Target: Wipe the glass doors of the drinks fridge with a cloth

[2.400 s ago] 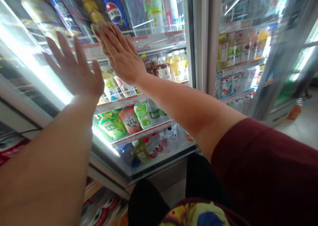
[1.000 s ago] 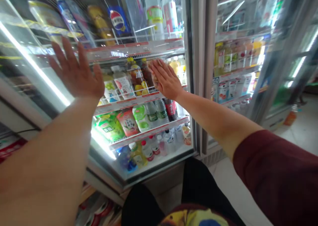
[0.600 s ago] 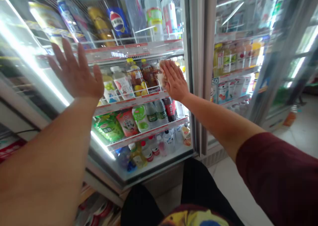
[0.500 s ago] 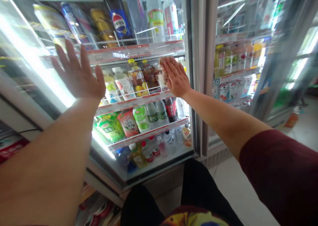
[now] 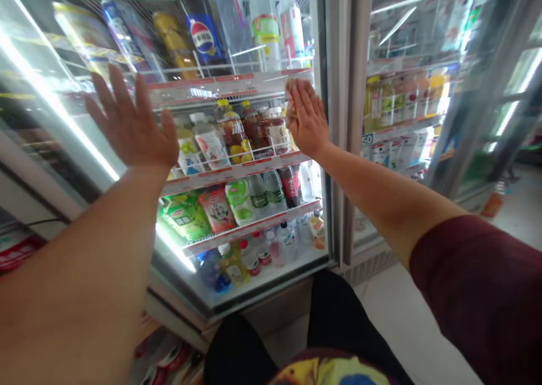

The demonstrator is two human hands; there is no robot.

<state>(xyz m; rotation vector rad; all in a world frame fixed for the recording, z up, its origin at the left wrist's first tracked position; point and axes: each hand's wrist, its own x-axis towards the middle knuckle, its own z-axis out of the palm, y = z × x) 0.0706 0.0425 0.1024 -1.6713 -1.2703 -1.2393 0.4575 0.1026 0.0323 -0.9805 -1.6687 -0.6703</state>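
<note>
A glass fridge door (image 5: 271, 286) stands in front of me, with drinks behind it. My right hand (image 5: 310, 117) presses a crumpled light-brown cloth (image 5: 291, 100) against the glass near its right edge. Most of the cloth is hidden under the palm and fingers. On the left, my left hand (image 5: 132, 125) has its fingers spread and its palm toward the glass, holding nothing. Whether that palm touches the glass I cannot tell. Between the hands, a brown tea bottle with a yellow cap (image 5: 232, 130) shows on the second shelf.
Several shelves of bottles fill the fridge, among them a dark cola bottle (image 5: 201, 32) and green pouches (image 5: 185, 218). A metal door frame (image 5: 345, 119) separates it from a second drinks fridge (image 5: 406, 103) on the right. My knees (image 5: 243, 348) are close below the door.
My right hand has slid the cloth up and to the right across the glass, uncovering a jar-like bottle on the second shelf. My left hand has stayed nearly in place.
</note>
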